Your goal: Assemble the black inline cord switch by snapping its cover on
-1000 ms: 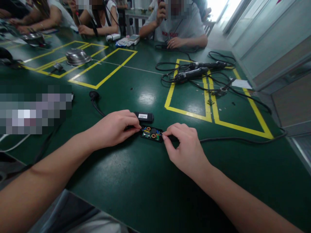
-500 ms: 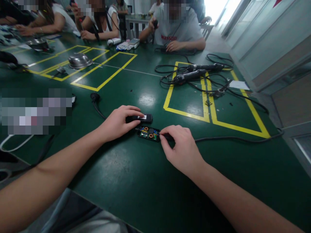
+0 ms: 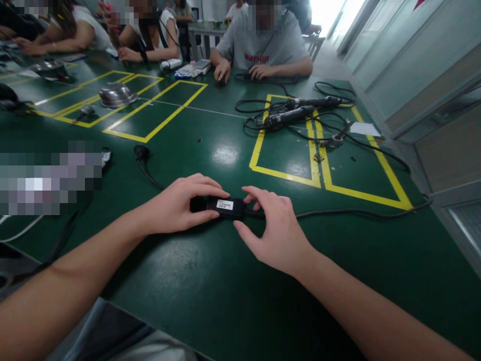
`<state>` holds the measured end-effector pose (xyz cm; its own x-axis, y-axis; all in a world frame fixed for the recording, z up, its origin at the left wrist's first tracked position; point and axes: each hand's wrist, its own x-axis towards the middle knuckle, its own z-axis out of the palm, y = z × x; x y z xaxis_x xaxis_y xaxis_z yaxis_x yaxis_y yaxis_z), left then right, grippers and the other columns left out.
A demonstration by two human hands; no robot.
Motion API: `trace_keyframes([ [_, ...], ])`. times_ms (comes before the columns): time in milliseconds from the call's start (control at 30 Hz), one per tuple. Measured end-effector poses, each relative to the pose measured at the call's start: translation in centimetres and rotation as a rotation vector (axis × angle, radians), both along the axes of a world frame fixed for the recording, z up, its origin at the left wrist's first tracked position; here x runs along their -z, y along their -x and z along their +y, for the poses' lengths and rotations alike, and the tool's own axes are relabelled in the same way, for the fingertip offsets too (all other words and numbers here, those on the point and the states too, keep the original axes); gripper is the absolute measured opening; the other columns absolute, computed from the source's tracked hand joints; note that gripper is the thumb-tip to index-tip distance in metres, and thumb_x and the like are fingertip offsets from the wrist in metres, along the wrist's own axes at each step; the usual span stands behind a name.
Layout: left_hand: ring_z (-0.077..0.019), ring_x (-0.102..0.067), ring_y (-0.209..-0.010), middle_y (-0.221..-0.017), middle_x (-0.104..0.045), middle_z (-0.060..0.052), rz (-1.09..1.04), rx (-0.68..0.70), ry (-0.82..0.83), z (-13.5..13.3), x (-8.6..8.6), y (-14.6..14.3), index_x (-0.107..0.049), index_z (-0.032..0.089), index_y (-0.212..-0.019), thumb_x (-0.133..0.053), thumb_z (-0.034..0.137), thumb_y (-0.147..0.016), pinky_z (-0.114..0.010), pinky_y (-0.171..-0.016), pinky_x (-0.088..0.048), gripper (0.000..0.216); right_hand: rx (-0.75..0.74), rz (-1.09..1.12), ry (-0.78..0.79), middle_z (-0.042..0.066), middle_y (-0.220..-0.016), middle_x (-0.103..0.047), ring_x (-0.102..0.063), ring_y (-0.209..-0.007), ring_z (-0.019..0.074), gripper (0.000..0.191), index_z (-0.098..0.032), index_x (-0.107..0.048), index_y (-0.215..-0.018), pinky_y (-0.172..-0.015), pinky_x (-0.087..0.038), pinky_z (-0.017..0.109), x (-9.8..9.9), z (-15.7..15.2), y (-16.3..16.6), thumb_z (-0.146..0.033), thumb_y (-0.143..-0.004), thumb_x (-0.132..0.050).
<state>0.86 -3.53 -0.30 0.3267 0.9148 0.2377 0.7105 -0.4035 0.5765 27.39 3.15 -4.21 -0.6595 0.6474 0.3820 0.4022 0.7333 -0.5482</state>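
A black plastic cover (image 3: 224, 204) with a white printed label lies over the small in-line box on the table in front of me, and its circuit parts are hidden beneath. My left hand (image 3: 186, 201) grips the cover's left end between thumb and fingers. Around the right end my right hand (image 3: 276, 225) is open, thumb and fingers apart, with no grip on the box. A black cable (image 3: 338, 213) leaves the box on the right, passing under my right hand. On the left, a power plug (image 3: 141, 151) sits at the end of a cord leading toward my left hand.
Two electric screwdrivers (image 3: 289, 118) with tangled cords lie at the back right, near several screws (image 3: 318, 157) and a white paper (image 3: 364, 129). A metal bowl (image 3: 117, 94) stands at the back left. A co-worker (image 3: 263, 50) sits across the green table (image 3: 180, 301).
My left hand has brought the labelled cover forward onto the box, covering the circuit parts. My right hand's fingers have spread apart. The co-worker opposite has lowered one hand to the table.
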Motion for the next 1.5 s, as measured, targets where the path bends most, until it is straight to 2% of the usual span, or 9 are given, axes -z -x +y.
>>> trace_keyframes([
  [200,-0.0263,-0.075,-0.117,-0.128,-0.082,-0.009,0.045,0.012,0.01,0.1,0.4,-0.2,-0.081,0.026,-0.135,-0.075,0.035,-0.103,-0.042,-0.104,-0.06,0.034,0.001,-0.014,0.005,0.008,-0.117,-0.082,-0.075,-0.104,0.0295,0.022,-0.023,-0.075,-0.12,-0.095,-0.048,0.048,0.2,0.4,0.2,-0.03,-0.099,-0.076],
  [667,-0.0259,-0.074,-0.116,-0.124,-0.082,-0.007,0.046,0.0,0.062,0.2,-0.1,-0.6,-0.08,0.025,-0.134,-0.077,0.033,-0.101,-0.041,-0.103,-0.058,0.033,0.017,-0.069,-0.046,0.01,-0.116,-0.081,-0.074,-0.104,0.0311,0.023,-0.023,-0.073,-0.122,-0.093,-0.049,0.048,0.4,0.3,0.2,-0.032,-0.101,-0.074],
  [767,-0.0248,-0.075,-0.108,-0.12,-0.082,-0.007,-0.065,-0.064,0.123,0.3,0.1,-0.5,-0.077,0.024,-0.128,-0.077,0.041,-0.099,-0.039,-0.095,-0.058,0.033,0.025,-0.05,-0.038,0.011,-0.115,-0.079,-0.072,-0.1,0.0305,0.03,-0.022,-0.069,-0.126,-0.092,-0.049,0.048,0.4,0.2,0.2,-0.034,-0.099,-0.072],
  [867,-0.0252,-0.074,-0.106,-0.122,-0.08,-0.009,-0.176,-0.215,0.103,0.6,0.4,-0.5,-0.07,0.021,-0.116,-0.072,0.048,-0.1,-0.039,-0.091,-0.059,0.031,0.052,0.013,-0.001,0.009,-0.105,-0.077,-0.071,-0.091,0.0275,0.026,-0.021,-0.064,-0.12,-0.089,-0.049,0.046,0.4,0.2,0.2,-0.033,-0.097,-0.068],
  [967,-0.0284,-0.071,-0.112,-0.126,-0.08,-0.01,-0.065,-0.351,0.028,1.0,0.8,-0.1,-0.066,0.022,-0.11,-0.07,0.045,-0.099,-0.046,-0.099,-0.057,0.026,0.058,0.025,-0.001,0.007,-0.096,-0.074,-0.069,-0.088,0.0262,0.013,-0.023,-0.062,-0.106,-0.085,-0.048,0.044,0.3,0.2,0.3,-0.029,-0.095,-0.064],
  [1033,-0.03,-0.069,-0.115,-0.127,-0.081,-0.009,0.03,-0.37,0.034,1.2,1.0,0.2,-0.067,0.023,-0.108,-0.07,0.043,-0.098,-0.05,-0.105,-0.056,0.022,0.046,0.006,-0.025,0.007,-0.092,-0.073,-0.068,-0.087,0.0261,0.006,-0.023,-0.062,-0.1,-0.081,-0.047,0.043,0.3,0.3,0.3,-0.026,-0.095,-0.063],
  [1233,-0.0317,-0.065,-0.122,-0.132,-0.073,-0.012,0.15,-0.258,-0.071,1.1,0.6,0.7,-0.078,0.022,-0.101,-0.061,0.048,-0.103,-0.052,-0.112,-0.053,0.03,0.002,-0.015,-0.054,0.007,-0.093,-0.076,-0.069,-0.085,0.0248,0.006,-0.022,-0.068,-0.095,-0.077,-0.05,0.04,0.2,0.5,0.1,-0.021,-0.099,-0.064],
  [1367,-0.022,-0.067,-0.09,-0.102,-0.071,-0.006,0.133,-0.092,0.034,0.4,0.0,0.1,-0.072,0.021,-0.099,-0.062,0.039,-0.102,-0.036,-0.086,-0.055,0.022,-0.001,-0.001,-0.021,0.006,-0.093,-0.077,-0.072,-0.085,0.0235,0.008,-0.023,-0.071,-0.096,-0.076,-0.056,0.038,0.0,0.4,0.0,-0.02,-0.101,-0.066],
  [1500,-0.019,-0.065,-0.079,-0.094,-0.071,-0.005,0.161,-0.069,0.073,0.1,-0.2,-0.4,-0.067,0.02,-0.097,-0.058,0.032,-0.103,-0.032,-0.074,-0.049,0.016,0.002,0.021,0.012,0.006,-0.095,-0.077,-0.074,-0.084,0.0224,0.009,-0.023,-0.075,-0.098,-0.075,-0.06,0.038,-0.2,0.3,0.0,-0.02,-0.101,-0.068],
])
